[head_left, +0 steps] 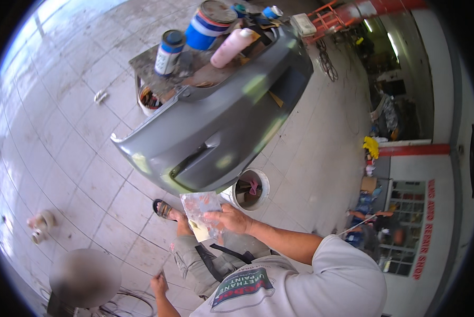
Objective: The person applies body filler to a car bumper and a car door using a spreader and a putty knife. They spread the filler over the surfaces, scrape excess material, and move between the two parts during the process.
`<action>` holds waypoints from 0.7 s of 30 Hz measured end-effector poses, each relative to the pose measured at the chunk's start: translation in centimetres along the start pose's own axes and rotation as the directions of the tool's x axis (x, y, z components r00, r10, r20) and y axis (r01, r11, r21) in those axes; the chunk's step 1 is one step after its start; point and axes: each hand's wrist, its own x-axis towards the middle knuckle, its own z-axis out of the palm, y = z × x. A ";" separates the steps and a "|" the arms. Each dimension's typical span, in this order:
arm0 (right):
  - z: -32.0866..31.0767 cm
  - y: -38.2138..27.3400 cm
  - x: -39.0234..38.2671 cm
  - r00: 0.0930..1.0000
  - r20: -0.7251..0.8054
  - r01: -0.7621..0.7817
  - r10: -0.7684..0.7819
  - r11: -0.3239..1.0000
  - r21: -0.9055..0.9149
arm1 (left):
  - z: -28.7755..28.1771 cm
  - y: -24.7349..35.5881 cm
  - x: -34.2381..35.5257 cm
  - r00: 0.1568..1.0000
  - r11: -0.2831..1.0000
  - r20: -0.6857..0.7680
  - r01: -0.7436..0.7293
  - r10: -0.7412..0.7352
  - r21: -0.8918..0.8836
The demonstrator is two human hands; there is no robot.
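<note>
Bumper [208, 124] already patched, smoothing seemingly left; near it, smeared board [197, 201] gripped by right hand [232, 218]; left hand [159, 286], grip unclear.

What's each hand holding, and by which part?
Right hand: a smeared flat board, by its right edge. Left hand: a slim object, kind unclear, by its lower end.

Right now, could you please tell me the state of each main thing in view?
Flat board: smeared, held in right hand.
Thin object: held in left hand.
Grey bumper: patched yellow-green.
White bucket: open, partly filled.
Blue-topped can: upright.
Large blue tin: upright.
</note>
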 end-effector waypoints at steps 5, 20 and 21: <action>-4.4 -2.1 -5.1 0.991 -0.040 0.129 -0.124 0.904 0.408 | -0.7 2.9 -4.0 0.967 0.974 -0.239 -0.032 0.087 0.223; -16.7 10.1 -31.3 0.690 -0.355 0.721 -0.631 0.641 0.262 | 29.3 53.7 -20.6 0.449 0.521 0.315 -0.829 0.836 -0.203; -16.9 10.9 -34.0 0.610 -0.460 0.790 -0.645 0.541 0.289 | 30.9 54.3 -22.7 0.423 0.514 0.313 -0.797 0.850 -0.318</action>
